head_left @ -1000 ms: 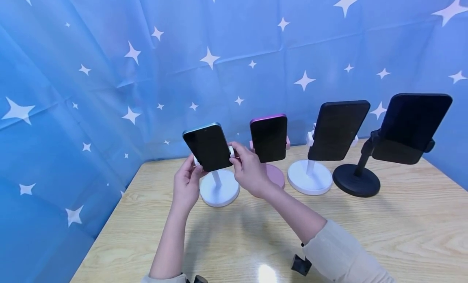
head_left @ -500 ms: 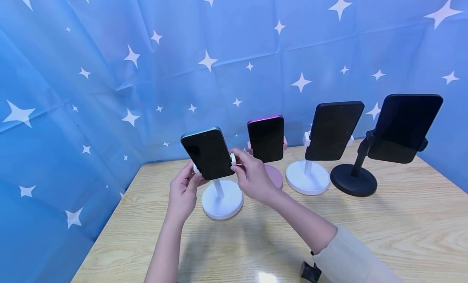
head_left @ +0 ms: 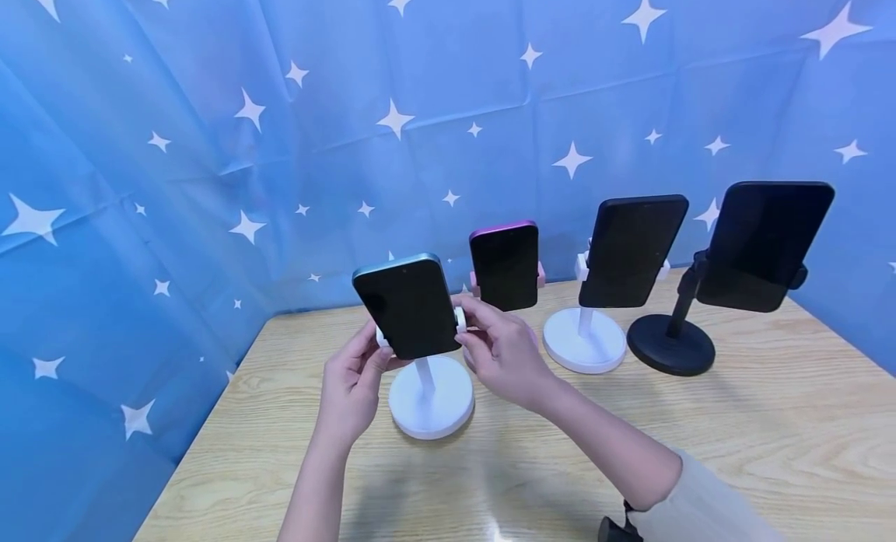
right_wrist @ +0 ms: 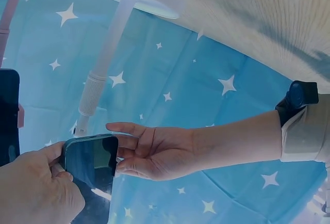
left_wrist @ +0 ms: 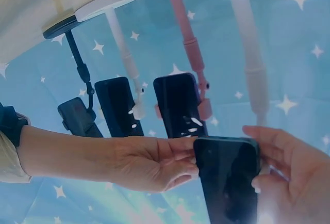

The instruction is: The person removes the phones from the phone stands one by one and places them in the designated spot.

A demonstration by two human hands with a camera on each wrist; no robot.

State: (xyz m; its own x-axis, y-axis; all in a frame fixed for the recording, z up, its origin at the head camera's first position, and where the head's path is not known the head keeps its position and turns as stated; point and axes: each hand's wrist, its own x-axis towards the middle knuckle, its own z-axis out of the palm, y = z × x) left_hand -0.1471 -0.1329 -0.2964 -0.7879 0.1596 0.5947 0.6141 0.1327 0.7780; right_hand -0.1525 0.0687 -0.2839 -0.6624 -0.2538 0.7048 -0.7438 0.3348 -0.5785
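Observation:
A phone (head_left: 408, 307) with a teal edge and dark screen sits tilted in the clamp of a white phone stand (head_left: 432, 406). My left hand (head_left: 353, 390) pinches the clamp's left side with thumb and fingers. On the clamp's right side, my right hand (head_left: 505, 355) holds the white arm between thumb and fingers. Both wrist views show the scene upside down, with the phone (left_wrist: 227, 175) between the two hands. The stand's ribbed neck (right_wrist: 93, 95) rises behind the phone in the right wrist view. The back of the clamp is mostly hidden.
Behind my right hand stands a pink phone stand (head_left: 541, 276) with a pink-edged phone (head_left: 505, 266). Farther right are a white stand (head_left: 584, 347) and a black stand (head_left: 672, 346), each bearing a dark phone. A starred blue cloth (head_left: 315, 138) hangs behind the wooden table (head_left: 238, 449).
Both hands have brought the white stand and its phone toward me and slightly right across the table. The hold on the clamp stays the same. The view has shifted a little.

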